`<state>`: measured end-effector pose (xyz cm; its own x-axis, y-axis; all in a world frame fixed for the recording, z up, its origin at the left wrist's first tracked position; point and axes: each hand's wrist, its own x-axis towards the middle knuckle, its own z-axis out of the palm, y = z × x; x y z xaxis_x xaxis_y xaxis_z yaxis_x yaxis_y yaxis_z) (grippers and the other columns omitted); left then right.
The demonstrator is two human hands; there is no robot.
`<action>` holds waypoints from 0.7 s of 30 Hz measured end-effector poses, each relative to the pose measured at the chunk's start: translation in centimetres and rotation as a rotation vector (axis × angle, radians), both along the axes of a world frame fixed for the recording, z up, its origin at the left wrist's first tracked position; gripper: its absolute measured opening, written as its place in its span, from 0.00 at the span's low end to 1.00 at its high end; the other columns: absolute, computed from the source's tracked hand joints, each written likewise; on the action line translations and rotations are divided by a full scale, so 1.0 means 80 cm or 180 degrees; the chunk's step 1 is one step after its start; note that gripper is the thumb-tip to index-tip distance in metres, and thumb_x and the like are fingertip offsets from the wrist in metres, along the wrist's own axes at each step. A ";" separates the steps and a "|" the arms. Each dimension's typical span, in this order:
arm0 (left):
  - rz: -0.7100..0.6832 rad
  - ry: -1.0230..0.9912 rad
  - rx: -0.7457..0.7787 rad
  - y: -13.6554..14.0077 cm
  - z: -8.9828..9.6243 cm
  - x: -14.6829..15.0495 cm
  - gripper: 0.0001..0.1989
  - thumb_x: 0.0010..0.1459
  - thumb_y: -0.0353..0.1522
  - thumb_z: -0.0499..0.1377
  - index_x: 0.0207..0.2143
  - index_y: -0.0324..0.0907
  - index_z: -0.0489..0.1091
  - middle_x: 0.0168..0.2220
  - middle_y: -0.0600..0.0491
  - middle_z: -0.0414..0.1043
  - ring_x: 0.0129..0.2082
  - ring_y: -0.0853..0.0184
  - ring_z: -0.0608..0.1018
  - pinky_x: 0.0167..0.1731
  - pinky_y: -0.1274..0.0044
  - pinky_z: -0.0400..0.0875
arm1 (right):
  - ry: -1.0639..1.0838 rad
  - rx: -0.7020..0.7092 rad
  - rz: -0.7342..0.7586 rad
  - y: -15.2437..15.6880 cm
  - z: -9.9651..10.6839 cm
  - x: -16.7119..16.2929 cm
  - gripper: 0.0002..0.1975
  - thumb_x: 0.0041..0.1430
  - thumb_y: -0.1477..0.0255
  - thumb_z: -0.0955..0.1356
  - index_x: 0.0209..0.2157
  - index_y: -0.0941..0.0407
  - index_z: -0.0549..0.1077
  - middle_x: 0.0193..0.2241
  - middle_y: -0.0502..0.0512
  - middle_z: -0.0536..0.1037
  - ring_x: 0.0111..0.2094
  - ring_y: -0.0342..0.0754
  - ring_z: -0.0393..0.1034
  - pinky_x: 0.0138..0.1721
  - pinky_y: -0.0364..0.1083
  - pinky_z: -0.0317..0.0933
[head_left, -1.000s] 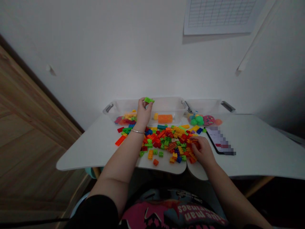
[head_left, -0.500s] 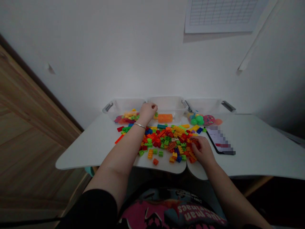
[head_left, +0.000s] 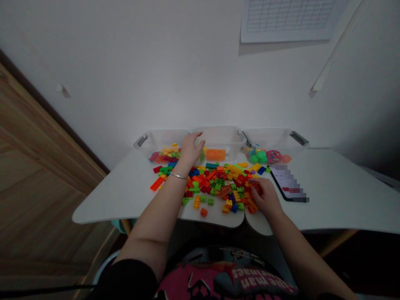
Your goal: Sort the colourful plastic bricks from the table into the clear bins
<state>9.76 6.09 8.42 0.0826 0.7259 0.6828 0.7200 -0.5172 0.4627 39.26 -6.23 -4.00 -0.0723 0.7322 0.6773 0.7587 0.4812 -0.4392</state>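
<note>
A heap of small plastic bricks (head_left: pixel 218 185) in several colours lies on the white table (head_left: pixel 125 196). My left hand (head_left: pixel 190 148) hovers with fingers spread and nothing in it at the near rim of the middle clear bin (head_left: pixel 225 137), which holds an orange block (head_left: pixel 215 154) and a green brick. My right hand (head_left: pixel 265 196) rests on the right edge of the heap, its fingers curled around a red brick (head_left: pixel 256 188).
A left clear bin (head_left: pixel 156 139) holds mixed bricks. A right bin (head_left: pixel 275 139) holds green and pink round toys. A phone (head_left: pixel 289 183) lies to the right of the heap. The wall stands right behind the bins, a wooden panel at the left.
My left hand held a green brick above the bins, lowered it into the middle bin and let go; its fingers are now spread. My right hand has stayed put.
</note>
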 end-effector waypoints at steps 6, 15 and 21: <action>-0.0043 0.0352 0.0093 -0.070 -0.024 0.014 0.14 0.60 0.30 0.57 0.49 0.42 0.73 0.48 0.47 0.77 0.51 0.59 0.75 0.55 0.64 0.65 | 0.0030 -0.0038 0.0011 -0.002 0.003 -0.002 0.11 0.57 0.72 0.64 0.42 0.53 0.73 0.40 0.59 0.78 0.44 0.56 0.71 0.47 0.58 0.66; -0.0944 0.1850 -0.0340 -0.088 -0.060 0.042 0.20 0.62 0.24 0.53 0.53 0.48 0.73 0.55 0.53 0.74 0.56 0.63 0.71 0.58 0.66 0.64 | -0.0004 -0.0030 0.0015 -0.002 0.004 -0.002 0.11 0.58 0.71 0.63 0.41 0.53 0.73 0.39 0.59 0.78 0.43 0.56 0.71 0.46 0.58 0.66; -0.0859 0.2133 -0.0276 -0.080 -0.066 0.048 0.19 0.62 0.25 0.55 0.50 0.51 0.74 0.55 0.52 0.74 0.54 0.63 0.72 0.57 0.64 0.64 | 0.0006 -0.0052 0.0025 -0.001 0.000 -0.001 0.12 0.57 0.72 0.64 0.42 0.53 0.73 0.39 0.59 0.78 0.43 0.57 0.71 0.47 0.59 0.66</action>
<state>13.57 -0.31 3.15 0.6469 0.6704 0.3635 0.7156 -0.6983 0.0144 39.17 -6.29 -3.98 -0.0767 0.7426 0.6653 0.7541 0.4797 -0.4486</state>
